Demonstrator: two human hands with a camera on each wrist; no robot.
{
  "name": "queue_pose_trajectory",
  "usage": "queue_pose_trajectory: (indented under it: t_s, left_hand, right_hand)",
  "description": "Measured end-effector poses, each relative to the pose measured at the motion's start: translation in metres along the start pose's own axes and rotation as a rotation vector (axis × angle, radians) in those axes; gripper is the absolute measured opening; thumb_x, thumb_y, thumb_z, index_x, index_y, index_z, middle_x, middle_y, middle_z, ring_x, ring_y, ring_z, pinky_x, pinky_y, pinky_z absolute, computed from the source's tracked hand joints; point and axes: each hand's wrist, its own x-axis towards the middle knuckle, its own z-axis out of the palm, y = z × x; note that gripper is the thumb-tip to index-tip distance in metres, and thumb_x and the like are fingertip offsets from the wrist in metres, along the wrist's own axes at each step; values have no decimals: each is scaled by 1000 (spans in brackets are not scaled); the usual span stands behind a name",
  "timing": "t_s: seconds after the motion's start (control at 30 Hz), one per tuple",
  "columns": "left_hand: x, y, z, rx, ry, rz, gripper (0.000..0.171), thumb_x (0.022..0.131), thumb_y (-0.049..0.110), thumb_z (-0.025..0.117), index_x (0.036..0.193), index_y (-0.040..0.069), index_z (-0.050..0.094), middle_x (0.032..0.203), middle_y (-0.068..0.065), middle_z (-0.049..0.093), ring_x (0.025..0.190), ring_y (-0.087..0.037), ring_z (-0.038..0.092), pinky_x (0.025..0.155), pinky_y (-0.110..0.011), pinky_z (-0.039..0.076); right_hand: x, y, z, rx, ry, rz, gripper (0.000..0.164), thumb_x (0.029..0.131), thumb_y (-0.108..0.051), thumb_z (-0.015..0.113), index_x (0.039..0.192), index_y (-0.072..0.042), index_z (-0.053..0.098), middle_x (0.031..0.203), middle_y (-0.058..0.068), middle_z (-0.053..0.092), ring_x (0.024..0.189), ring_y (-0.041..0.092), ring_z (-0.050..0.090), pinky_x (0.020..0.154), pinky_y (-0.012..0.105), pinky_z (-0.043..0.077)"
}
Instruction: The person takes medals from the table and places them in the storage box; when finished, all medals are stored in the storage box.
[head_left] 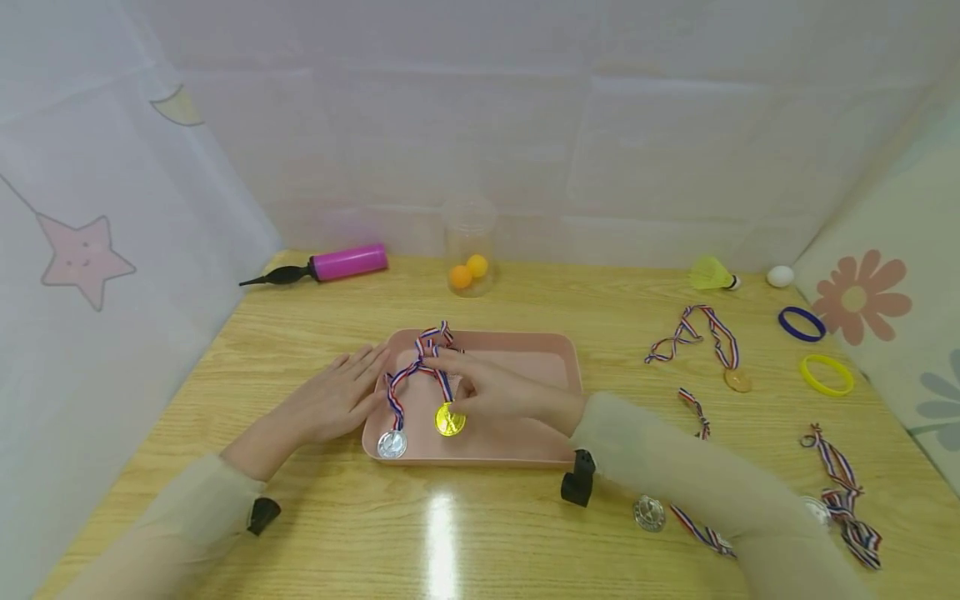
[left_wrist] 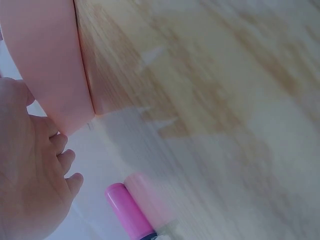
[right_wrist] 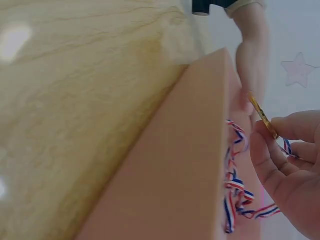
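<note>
A pink tray lies on the wooden table. Over its middle my right hand pinches a gold medal between thumb and fingers, as the right wrist view also shows. The medal's red, white and blue ribbon trails into the tray. At the tray's left end is a silver medal with its own striped ribbon. My left hand rests at the tray's left wall, fingers extended and touching the rim.
Behind the tray stands a clear jar with orange balls. A pink pump lies back left. To the right are a bronze medal, a silver medal, a shuttlecock, a white ball, a blue wristband and a yellow wristband.
</note>
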Motion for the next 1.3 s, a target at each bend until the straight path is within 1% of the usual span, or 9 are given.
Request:
queue_pose_trajectory:
  t_s: [0.07,0.1,0.23,0.27,0.4,0.47,0.67,1.0,1.3]
  left_hand:
    - [1,0,0,-2,0,0,58,100,31,34,144,-5,21,150,-17,17,135,-36,16,108,-49,16]
    - [1,0,0,-4,1,0,58,100,31,33,144,-4,20,150,-17,16,135,-36,16,108,-49,16]
    - [1,0,1,-10,-3,-3,58,100,33,32,144,-4,20,150,-16,16,135,-36,15,108,-49,15]
    - [1,-1,1,-11,-4,-3,58,100,33,32,144,-4,20,150,-16,16,135,-36,15,108,-49,15]
    - [2,0,0,-14,-9,-2,58,101,33,32,144,-4,20,150,-16,15,135,-36,15,108,-49,14]
    - [2,0,0,-15,-8,-2,58,101,33,32,144,-4,20,150,-16,16,135,-36,15,108,-49,14]
    - [2,-1,1,-10,-4,1,58,101,32,32,144,-4,20,150,-17,16,135,-36,16,108,-49,15]
    - [1,-1,1,-9,-2,5,58,101,32,32,144,-5,21,150,-17,17,135,-36,17,108,-48,15]
    - [1,-1,1,-4,1,8,57,100,31,33,143,-6,21,149,-18,17,135,-36,17,108,-49,16]
  right_hand:
    - [4,7,11,-23,-25,23,64,89,-1,57,145,-7,27,146,16,26,72,3,55,66,17,46]
    - [0,-4,13,38,-36,117,65,85,5,58,143,-5,31,142,17,34,60,3,50,56,17,45]
    - [5,4,30,20,-18,91,61,81,11,60,137,0,39,121,17,52,56,6,50,55,19,45]
    - [5,4,33,29,-9,89,59,80,12,61,135,1,42,125,15,49,57,5,51,56,19,46]
    - [7,1,40,62,17,134,52,79,10,64,128,-1,49,118,15,49,60,5,55,60,18,46]
    - [8,0,42,37,34,153,49,79,8,66,124,-3,51,113,12,50,62,6,55,62,18,46]
    - [11,-6,45,-124,72,153,41,78,2,69,116,-5,54,90,1,52,67,6,51,64,17,45]
    - [14,-13,49,-383,49,100,45,77,-7,73,118,-5,53,79,0,51,68,8,45,62,17,39]
    - [16,-17,51,-379,5,142,48,79,-10,72,122,-6,51,71,-4,50,63,7,45,56,17,38]
